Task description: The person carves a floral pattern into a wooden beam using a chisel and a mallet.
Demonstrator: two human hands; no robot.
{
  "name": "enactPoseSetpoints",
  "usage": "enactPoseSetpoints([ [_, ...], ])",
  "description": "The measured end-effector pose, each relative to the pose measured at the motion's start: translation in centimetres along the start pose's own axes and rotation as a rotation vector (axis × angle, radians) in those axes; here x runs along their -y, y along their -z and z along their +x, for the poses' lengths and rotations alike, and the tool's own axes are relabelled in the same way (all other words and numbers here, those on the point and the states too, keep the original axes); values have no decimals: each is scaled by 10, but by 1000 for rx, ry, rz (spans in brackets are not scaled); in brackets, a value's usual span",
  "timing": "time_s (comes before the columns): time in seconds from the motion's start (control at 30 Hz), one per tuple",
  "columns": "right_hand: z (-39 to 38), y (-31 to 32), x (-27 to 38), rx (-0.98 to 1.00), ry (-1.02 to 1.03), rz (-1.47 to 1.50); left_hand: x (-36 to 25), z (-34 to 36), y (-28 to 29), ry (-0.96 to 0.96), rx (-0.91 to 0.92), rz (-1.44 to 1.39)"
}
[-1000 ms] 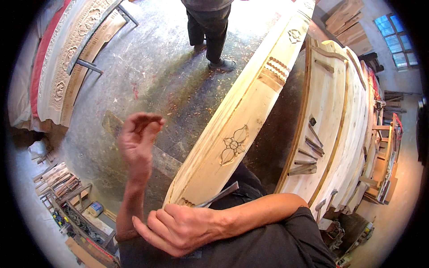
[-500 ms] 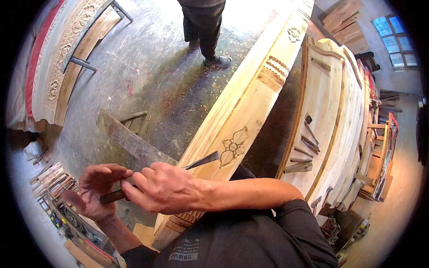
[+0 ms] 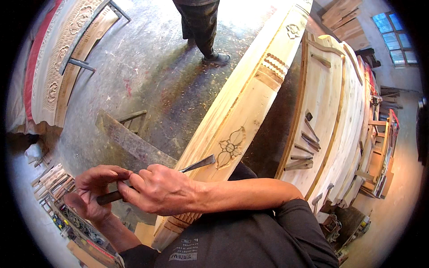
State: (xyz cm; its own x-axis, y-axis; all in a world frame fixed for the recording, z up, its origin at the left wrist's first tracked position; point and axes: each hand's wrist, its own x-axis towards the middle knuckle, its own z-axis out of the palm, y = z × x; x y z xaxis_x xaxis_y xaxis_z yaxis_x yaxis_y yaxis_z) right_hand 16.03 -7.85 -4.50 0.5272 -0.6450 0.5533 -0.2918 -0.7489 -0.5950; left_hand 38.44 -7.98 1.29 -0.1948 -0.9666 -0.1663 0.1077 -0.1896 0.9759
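A chisel [image 3: 199, 163] with a dark round handle and a flat metal blade is held in my right hand [image 3: 161, 190], whose fingers are wrapped round it. Its blade points right over a long pale wooden beam [image 3: 250, 107], apart from the carved flower [image 3: 230, 147] as far as I can see. Beside the handle's butt end, my left hand [image 3: 96, 190] is cupped with its thumb spread away from the fingers. The left fingertips are close to the right knuckles; whether they touch is hard to tell. My right forearm crosses above the beam's near end.
Several hand tools [image 3: 308, 143] lie on a broad wooden panel [image 3: 324, 107] at the right. A low plank bench [image 3: 134, 140] stands on the floor left of the beam. A person's legs [image 3: 201, 31] stand at the far side. A carved curved panel [image 3: 58, 67] rests at far left.
The chisel has shifted slightly left, its blade tip drawing back from the carved flower. Both hands keep nearly the same pose. The standing person's legs appear slightly farther left.
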Motion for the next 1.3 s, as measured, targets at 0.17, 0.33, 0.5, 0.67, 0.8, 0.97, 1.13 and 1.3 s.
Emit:
enactPoseSetpoints([
  [0.17,2,2,-1,-18,-9,0,-5,3,-4,-25,26,54],
  [0.33,6,1,-8,-34,-88,18,-2,22,5,-50,59,90],
  [0.5,16,6,-13,-111,-171,48,-17,51,18,-131,-38,153],
  [0.67,16,4,-15,-152,-193,17,-27,84,22,-199,11,285],
  [0.8,18,7,-20,-208,-234,17,-24,97,31,-236,164,291],
  [0.97,28,12,-26,-263,-314,15,-46,105,51,-311,-28,420],
  [1.13,30,18,-37,-365,-375,-15,-38,152,2,-332,334,562],
  [1.3,29,33,-19,-262,-186,-242,-56,133,23,-360,7,228],
])
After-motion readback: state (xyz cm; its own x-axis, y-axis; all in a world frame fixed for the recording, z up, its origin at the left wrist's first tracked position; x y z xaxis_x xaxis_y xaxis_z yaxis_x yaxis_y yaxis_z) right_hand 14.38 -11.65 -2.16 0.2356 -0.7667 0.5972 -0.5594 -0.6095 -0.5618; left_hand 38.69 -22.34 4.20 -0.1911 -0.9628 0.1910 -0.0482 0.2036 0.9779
